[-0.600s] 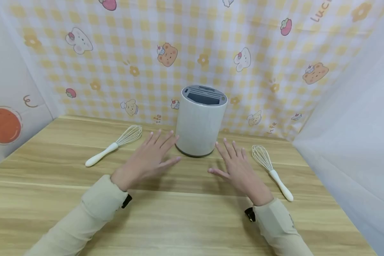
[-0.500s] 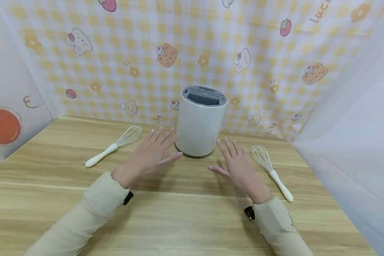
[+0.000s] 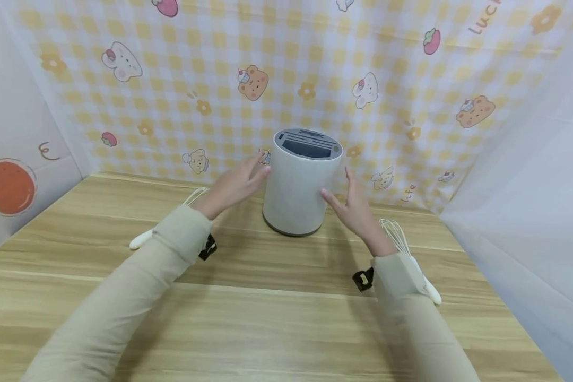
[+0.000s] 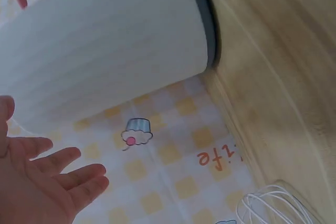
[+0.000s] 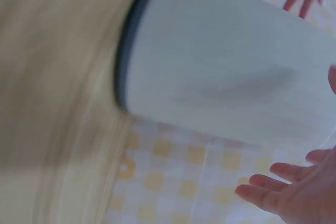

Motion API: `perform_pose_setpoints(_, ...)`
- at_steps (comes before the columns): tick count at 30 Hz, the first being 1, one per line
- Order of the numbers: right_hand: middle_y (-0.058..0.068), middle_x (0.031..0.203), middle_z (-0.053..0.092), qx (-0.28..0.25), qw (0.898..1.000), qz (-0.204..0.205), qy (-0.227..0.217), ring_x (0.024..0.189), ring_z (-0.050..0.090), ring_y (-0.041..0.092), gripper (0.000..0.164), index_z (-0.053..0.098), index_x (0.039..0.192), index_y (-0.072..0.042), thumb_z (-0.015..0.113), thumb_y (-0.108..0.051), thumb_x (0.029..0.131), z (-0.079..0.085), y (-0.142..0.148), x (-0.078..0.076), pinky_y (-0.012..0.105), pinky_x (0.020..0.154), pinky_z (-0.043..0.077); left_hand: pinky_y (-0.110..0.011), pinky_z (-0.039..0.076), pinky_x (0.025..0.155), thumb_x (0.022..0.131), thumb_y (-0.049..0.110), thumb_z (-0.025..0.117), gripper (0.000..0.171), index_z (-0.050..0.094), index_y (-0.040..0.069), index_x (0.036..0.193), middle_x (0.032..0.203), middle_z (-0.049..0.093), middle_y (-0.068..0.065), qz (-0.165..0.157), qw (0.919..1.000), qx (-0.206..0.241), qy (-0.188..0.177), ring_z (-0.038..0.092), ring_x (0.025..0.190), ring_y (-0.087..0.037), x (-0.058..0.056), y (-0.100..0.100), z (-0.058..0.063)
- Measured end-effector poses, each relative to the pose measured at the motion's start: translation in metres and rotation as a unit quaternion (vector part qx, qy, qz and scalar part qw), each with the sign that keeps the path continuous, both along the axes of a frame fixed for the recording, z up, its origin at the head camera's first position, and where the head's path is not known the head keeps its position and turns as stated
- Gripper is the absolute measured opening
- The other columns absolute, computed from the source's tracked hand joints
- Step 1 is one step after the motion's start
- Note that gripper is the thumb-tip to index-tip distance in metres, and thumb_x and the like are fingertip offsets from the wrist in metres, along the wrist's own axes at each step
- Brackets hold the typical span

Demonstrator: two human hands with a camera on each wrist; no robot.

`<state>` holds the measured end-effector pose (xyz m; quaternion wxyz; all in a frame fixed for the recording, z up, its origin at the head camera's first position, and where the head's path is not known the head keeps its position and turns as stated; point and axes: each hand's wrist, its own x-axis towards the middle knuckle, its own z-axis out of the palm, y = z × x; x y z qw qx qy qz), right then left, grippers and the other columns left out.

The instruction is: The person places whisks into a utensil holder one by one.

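Observation:
A white oval knife block (image 3: 298, 191) with a grey slotted top (image 3: 309, 144) stands upright at the back of the wooden table. My left hand (image 3: 234, 187) is raised at its left side, fingers spread and extended. On the opposite side is my right hand (image 3: 355, 208), its thumb apart from the fingers. In the left wrist view a gap shows between the left hand (image 4: 39, 182) and the block (image 4: 115, 51). The right wrist view shows the right hand (image 5: 294, 187) beside the block (image 5: 226, 61) with fingers loosely extended; whether its thumb touches, I cannot tell.
A white-handled whisk (image 3: 141, 239) lies on the left, partly hidden behind my left forearm. Another whisk (image 3: 395, 233) lies on the right, partly covered by the right sleeve. Behind the wooden table (image 3: 277, 329) hangs a yellow checked cloth (image 3: 310, 63).
Both hands have risen from low in front of the block and moved forward to its two sides, turning palms inward. The forearms now partly cover the whisks. The block has not moved.

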<state>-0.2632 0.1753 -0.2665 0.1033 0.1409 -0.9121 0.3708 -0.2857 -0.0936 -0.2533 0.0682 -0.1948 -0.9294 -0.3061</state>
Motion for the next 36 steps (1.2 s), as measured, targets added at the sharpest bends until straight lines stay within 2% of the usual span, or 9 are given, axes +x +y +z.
perform_pose_setpoints(2, 0.02, 0.154, 0.009, -0.049, 0.999, -0.005, -0.019, 0.14, 0.016, 0.038, 0.089, 0.0, 0.15, -0.009, 0.053, -0.049, 0.09, 0.008, -0.004, -0.008, 0.054, 0.112, 0.018, -0.043, 0.017, 0.115, 0.099, 0.047, 0.028, 0.065, 0.012, 0.009, 0.15, 0.154, 0.02, -0.013, 0.008, 0.9991, 0.038, -0.019, 0.021, 0.141, -0.03, -0.013, 0.001, 0.005)
perform_pose_setpoints(5, 0.02, 0.151, 0.02, -0.113, 0.992, -0.018, -0.05, 0.136, 0.027, 0.037, 0.085, 0.005, 0.15, -0.012, 0.051, -0.051, 0.09, 0.02, -0.012, -0.018, 0.052, 0.108, 0.029, -0.043, 0.021, 0.114, 0.099, 0.047, 0.026, 0.066, 0.013, 0.006, 0.149, 0.152, 0.025, -0.014, 0.019, 0.9951, 0.088, -0.041, 0.027, 0.139, -0.03, -0.028, 0.004, 0.014)
perform_pose_setpoints(9, 0.016, 0.149, 0.024, -0.201, 0.973, -0.032, -0.106, 0.133, 0.033, 0.031, 0.081, 0.007, 0.15, -0.017, 0.047, -0.055, 0.09, 0.034, -0.02, -0.024, 0.047, 0.105, 0.035, -0.04, 0.021, 0.115, 0.099, 0.05, 0.022, 0.067, 0.013, 0.007, 0.149, 0.152, 0.025, -0.012, 0.026, 0.9888, 0.131, -0.066, 0.026, 0.14, -0.026, -0.04, 0.012, 0.023)
perform_pose_setpoints(13, 0.012, 0.152, 0.018, -0.259, 0.954, -0.049, -0.14, 0.136, 0.029, 0.029, 0.076, 0.007, 0.15, -0.019, 0.043, -0.054, 0.092, 0.042, -0.023, -0.025, 0.045, 0.106, 0.035, -0.035, 0.015, 0.116, 0.099, 0.051, 0.02, 0.066, 0.013, 0.01, 0.15, 0.155, 0.019, -0.006, 0.023, 0.9817, 0.169, -0.085, 0.017, 0.143, -0.021, -0.048, 0.021, 0.027)
perform_pose_setpoints(16, 0.011, 0.153, 0.018, -0.277, 0.948, -0.055, -0.148, 0.135, 0.031, 0.032, 0.07, 0.01, 0.15, -0.021, 0.043, -0.049, 0.094, 0.045, -0.023, -0.029, 0.046, 0.104, 0.037, -0.036, 0.02, 0.115, 0.098, 0.051, 0.028, 0.064, 0.015, 0.016, 0.15, 0.155, 0.021, -0.006, 0.023, 0.9741, 0.202, -0.099, 0.021, 0.142, -0.021, -0.051, 0.026, 0.029)
perform_pose_setpoints(20, 0.011, 0.151, 0.023, -0.305, 0.939, -0.055, -0.149, 0.132, 0.035, 0.037, 0.063, 0.02, 0.148, -0.025, 0.049, -0.04, 0.094, 0.046, -0.022, -0.036, 0.052, 0.101, 0.039, -0.04, 0.035, 0.107, 0.095, 0.048, 0.041, 0.063, 0.018, 0.026, 0.149, 0.151, 0.028, -0.007, 0.018, 0.9648, 0.232, -0.122, 0.033, 0.135, -0.023, -0.052, 0.03, 0.03)
perform_pose_setpoints(25, 0.01, 0.15, 0.029, -0.31, 0.938, -0.048, -0.149, 0.13, 0.035, 0.041, 0.057, 0.03, 0.145, -0.028, 0.053, -0.034, 0.093, 0.047, -0.021, -0.042, 0.057, 0.098, 0.04, -0.041, 0.042, 0.098, 0.094, 0.043, 0.044, 0.058, 0.024, 0.029, 0.147, 0.146, 0.035, -0.005, 0.019, 0.9544, 0.271, -0.124, 0.042, 0.125, -0.021, -0.051, 0.032, 0.028)
perform_pose_setpoints(29, 0.009, 0.148, 0.031, -0.305, 0.939, -0.048, -0.153, 0.128, 0.036, 0.041, 0.055, 0.033, 0.143, -0.028, 0.054, -0.033, 0.092, 0.047, -0.018, -0.043, 0.056, 0.097, 0.041, -0.041, 0.044, 0.094, 0.094, 0.042, 0.043, 0.056, 0.028, 0.028, 0.146, 0.139, 0.042, -0.004, 0.021, 0.9544, 0.278, -0.106, 0.047, 0.118, -0.021, -0.049, 0.034, 0.024)
perform_pose_setpoints(36, 0.008, 0.145, 0.036, -0.301, 0.941, -0.048, -0.15, 0.124, 0.041, 0.038, 0.054, 0.036, 0.141, -0.028, 0.055, -0.033, 0.091, 0.045, -0.015, -0.044, 0.054, 0.094, 0.044, -0.038, 0.045, 0.093, 0.093, 0.044, 0.046, 0.053, 0.034, 0.029, 0.142, 0.132, 0.049, -0.002, 0.047, 0.9568, 0.278, -0.072, 0.047, 0.122, -0.017, -0.046, 0.037, 0.019)
